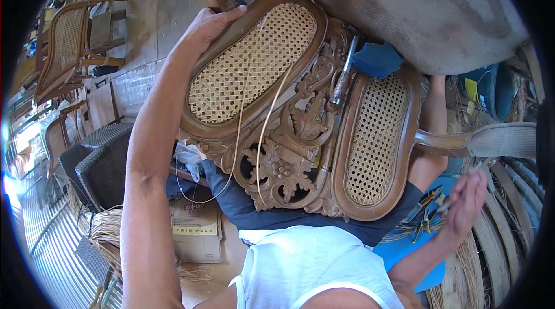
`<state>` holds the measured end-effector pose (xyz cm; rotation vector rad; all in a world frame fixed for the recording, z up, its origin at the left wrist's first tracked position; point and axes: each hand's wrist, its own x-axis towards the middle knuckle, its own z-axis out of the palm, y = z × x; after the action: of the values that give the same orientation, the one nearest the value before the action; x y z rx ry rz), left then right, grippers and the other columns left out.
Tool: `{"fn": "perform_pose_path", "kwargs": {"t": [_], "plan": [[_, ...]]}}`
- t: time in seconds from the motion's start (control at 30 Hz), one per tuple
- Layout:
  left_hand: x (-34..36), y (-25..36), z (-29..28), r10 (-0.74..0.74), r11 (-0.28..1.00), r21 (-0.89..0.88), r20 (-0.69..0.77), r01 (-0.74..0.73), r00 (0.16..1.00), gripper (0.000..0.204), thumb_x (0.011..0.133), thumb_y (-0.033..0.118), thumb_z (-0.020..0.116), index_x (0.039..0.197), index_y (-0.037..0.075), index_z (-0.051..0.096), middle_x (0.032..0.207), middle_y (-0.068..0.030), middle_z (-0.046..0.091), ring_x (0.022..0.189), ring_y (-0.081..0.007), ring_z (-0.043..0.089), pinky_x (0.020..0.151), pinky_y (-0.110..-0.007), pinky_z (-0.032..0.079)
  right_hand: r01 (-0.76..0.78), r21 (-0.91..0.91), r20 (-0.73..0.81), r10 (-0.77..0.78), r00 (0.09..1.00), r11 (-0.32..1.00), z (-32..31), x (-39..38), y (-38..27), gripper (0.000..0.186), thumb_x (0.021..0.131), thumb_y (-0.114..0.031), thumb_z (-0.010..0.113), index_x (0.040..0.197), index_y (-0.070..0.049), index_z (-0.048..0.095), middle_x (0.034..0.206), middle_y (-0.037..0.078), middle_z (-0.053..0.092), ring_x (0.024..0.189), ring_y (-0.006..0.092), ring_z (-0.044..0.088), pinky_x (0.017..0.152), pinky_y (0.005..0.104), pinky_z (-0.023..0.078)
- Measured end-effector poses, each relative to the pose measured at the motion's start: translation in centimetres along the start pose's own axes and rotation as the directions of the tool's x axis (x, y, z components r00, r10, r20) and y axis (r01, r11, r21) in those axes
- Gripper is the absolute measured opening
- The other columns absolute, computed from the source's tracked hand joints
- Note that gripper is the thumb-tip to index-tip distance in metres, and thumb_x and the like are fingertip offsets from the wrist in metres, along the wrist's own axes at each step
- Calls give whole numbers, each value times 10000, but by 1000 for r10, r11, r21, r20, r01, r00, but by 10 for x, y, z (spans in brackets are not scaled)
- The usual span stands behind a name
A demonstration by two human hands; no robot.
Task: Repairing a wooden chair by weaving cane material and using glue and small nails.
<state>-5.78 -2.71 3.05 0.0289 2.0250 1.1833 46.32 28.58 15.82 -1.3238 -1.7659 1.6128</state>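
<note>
A carved wooden chair back [306,112] lies across my lap. It has a large woven cane panel [254,63] on the left and a smaller cane panel [377,141] on the right. My left hand [211,28] grips the wooden frame at its upper left edge, thumb on top and fingers mostly hidden. Two loose cane strands [267,118] trail over the carving. A slim metal tool [346,71] rests between the panels beside a torn blue piece [377,60]. Raised at the right, my right hand [467,199] is smeared by motion; its grip is unclear.
Pliers [425,219] lie on a blue surface [430,271] near my right forearm. A grey-brown padded seat [416,14] overhangs the top right, with a blue bucket [497,92] beyond. Cane bundles [104,234], a cardboard box [196,234] and another cane chair [66,43] stand left.
</note>
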Motion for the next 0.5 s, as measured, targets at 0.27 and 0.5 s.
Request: {"fn": "perform_pose_path", "kwargs": {"t": [0.27,0.5], "plan": [[-1,-8,-10,16,998,63,-47,-13,999,534,840,407,822,1092,-46,692,922,-131,726,744,-171,695,671,-314,563,35,-91,749,45,661,995,302,109,7,248,1078,-244,482,939,-60,574,699,-17,567,552,33,473,481,202,353],[-3,-3,-6,20,994,112,-69,-12,997,538,835,423,822,1073,-42,693,901,-129,726,739,-172,697,674,-309,558,83,-192,876,133,464,978,408,190,54,282,1061,-315,535,907,-84,585,677,-46,558,490,12,394,438,186,309]]}}
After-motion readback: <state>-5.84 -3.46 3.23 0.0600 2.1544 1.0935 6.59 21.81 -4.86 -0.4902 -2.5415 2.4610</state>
